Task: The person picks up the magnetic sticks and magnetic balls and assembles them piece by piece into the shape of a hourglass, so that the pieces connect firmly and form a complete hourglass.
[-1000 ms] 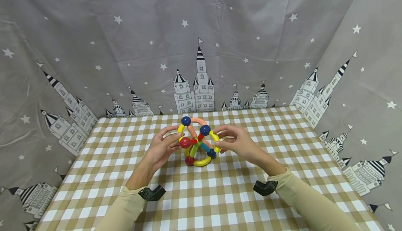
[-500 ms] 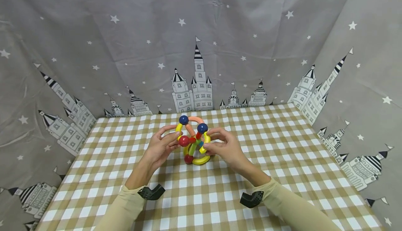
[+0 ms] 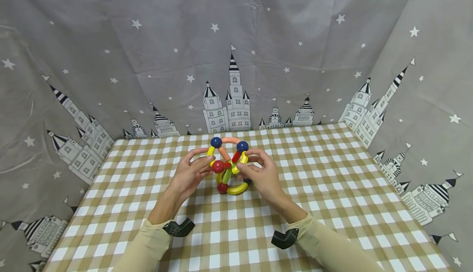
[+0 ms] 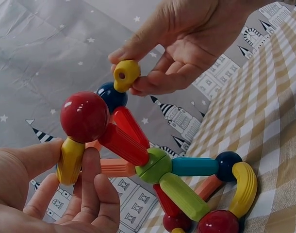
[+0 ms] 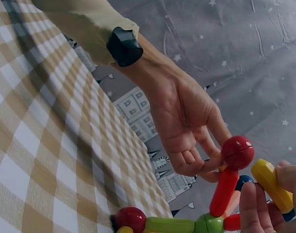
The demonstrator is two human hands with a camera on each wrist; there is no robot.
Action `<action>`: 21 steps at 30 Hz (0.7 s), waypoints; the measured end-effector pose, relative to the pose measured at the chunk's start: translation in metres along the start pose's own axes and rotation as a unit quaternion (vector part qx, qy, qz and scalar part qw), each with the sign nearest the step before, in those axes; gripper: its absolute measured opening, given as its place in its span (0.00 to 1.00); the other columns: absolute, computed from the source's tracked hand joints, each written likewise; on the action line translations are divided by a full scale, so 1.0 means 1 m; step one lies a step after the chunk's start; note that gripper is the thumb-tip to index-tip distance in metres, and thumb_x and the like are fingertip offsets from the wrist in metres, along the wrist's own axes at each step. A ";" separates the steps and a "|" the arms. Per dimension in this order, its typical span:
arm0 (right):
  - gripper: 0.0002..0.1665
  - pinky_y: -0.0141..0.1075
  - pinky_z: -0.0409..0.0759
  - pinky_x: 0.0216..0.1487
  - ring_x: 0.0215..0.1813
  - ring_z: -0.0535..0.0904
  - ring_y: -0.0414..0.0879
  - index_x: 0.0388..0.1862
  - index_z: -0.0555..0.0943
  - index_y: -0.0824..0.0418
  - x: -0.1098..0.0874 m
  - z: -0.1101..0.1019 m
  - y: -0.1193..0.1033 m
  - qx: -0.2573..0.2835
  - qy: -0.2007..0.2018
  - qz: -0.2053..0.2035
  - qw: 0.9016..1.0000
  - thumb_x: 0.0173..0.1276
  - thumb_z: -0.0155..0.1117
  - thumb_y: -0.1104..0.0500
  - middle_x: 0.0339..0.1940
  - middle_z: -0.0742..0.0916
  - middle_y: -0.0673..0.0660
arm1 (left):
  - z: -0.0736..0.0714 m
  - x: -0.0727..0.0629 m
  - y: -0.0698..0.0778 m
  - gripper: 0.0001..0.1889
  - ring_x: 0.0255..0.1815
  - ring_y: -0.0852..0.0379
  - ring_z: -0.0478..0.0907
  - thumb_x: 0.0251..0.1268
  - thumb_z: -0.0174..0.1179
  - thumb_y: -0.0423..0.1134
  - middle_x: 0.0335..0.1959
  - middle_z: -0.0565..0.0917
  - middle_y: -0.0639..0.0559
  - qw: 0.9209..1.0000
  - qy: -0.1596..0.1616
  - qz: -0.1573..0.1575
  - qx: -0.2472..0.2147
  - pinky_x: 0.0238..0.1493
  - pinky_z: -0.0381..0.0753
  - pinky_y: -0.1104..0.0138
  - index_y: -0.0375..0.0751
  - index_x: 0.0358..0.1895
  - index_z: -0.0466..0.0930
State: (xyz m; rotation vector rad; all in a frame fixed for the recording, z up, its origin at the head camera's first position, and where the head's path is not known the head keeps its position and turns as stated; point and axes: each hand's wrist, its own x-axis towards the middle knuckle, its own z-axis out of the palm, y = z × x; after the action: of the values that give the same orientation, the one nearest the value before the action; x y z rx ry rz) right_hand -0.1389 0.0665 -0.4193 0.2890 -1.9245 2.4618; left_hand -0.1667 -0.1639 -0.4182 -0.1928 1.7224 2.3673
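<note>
A ball-and-stick magnetic toy frame stands on the table between both hands, with a green ball [image 4: 154, 166] at its centre and red and blue balls around it. My left hand [image 3: 187, 175] pinches a yellow curved stick [image 4: 70, 160] below the upper red ball [image 4: 85, 116]. With thumb and fingers, my right hand [image 3: 263, 178] holds another yellow curved stick [image 5: 271, 184]. One end of that stick meets the upper right blue ball [image 3: 242, 146]. Its other end points toward the red ball, apart from it, and shows a hole in the left wrist view. My right hand partly hides the lower right blue ball.
A brown-and-white checked cloth [image 3: 236, 239] covers the table. Grey curtains [image 3: 303, 70] printed with castles and stars hang behind and at both sides. Each wrist carries a black camera mount [image 3: 285, 238].
My right hand has moved left and inward, swinging the yellow curved stick's free end from the right side toward the red ball. My left hand keeps its grip nearly still.
</note>
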 end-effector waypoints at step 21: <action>0.26 0.56 0.85 0.47 0.43 0.87 0.61 0.61 0.73 0.65 -0.003 0.015 0.010 0.008 0.044 -0.031 0.999 0.67 0.73 0.65 0.55 0.77 0.65 | 0.012 -0.005 0.001 0.22 0.34 0.56 0.85 0.72 0.66 0.35 0.45 0.85 0.50 1.000 0.022 0.021 0.006 0.47 0.85 0.62 0.41 0.64 0.71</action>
State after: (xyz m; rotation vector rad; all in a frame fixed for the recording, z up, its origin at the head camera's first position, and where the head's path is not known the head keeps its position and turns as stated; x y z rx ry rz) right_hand -0.1351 0.0498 -0.4257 0.2313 -1.8356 2.4087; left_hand -0.1616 -0.1535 -0.4125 -0.2117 1.7764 2.3997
